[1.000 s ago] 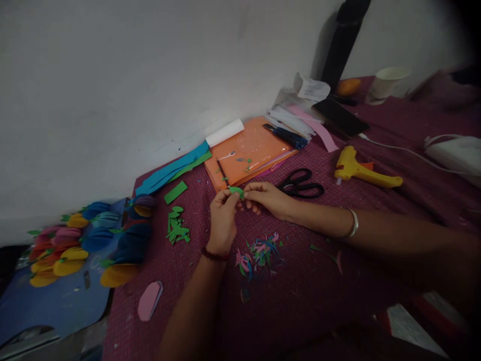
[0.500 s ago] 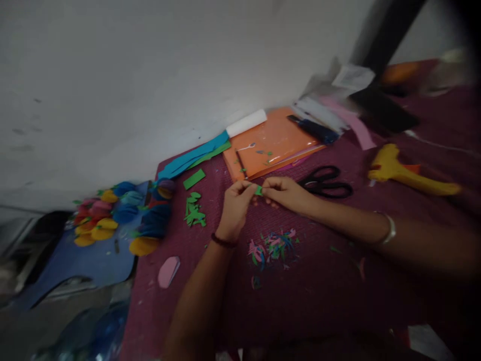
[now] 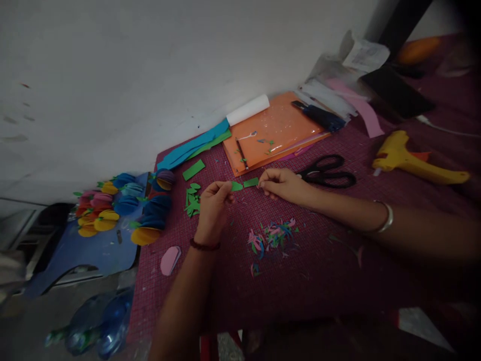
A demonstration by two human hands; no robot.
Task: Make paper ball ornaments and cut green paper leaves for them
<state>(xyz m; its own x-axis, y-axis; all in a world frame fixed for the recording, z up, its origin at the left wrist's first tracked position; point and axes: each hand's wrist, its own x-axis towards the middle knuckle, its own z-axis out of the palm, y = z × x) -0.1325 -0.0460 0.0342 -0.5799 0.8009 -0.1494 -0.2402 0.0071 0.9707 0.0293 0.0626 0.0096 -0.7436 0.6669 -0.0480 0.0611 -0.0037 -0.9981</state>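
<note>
Pinched between the fingers of my left hand [image 3: 215, 204] is a small green paper piece [image 3: 236, 186]. My right hand [image 3: 280, 185] holds another green strip [image 3: 251, 182] by its right end, a small gap away from the first. Black-handled scissors [image 3: 326, 170] lie just right of my right hand. To the left of my left hand is a pile of cut green pieces [image 3: 193, 200], with a green rectangle [image 3: 194, 170] above it. Mixed pink, blue and green scraps [image 3: 274, 235] lie below my hands.
An orange folder [image 3: 278, 125] holds a pencil and a dark blue cutter [image 3: 323, 118]. A yellow glue gun [image 3: 417, 163] lies right. Colourful paper balls [image 3: 126, 205] sit on a blue surface at left, near a pink paper piece [image 3: 170, 260] and plastic bottles [image 3: 112, 326].
My hands have moved apart, the left one leftward. The green paper formerly between them now shows as two separate pieces, one in each hand. The camera view has shifted slightly.
</note>
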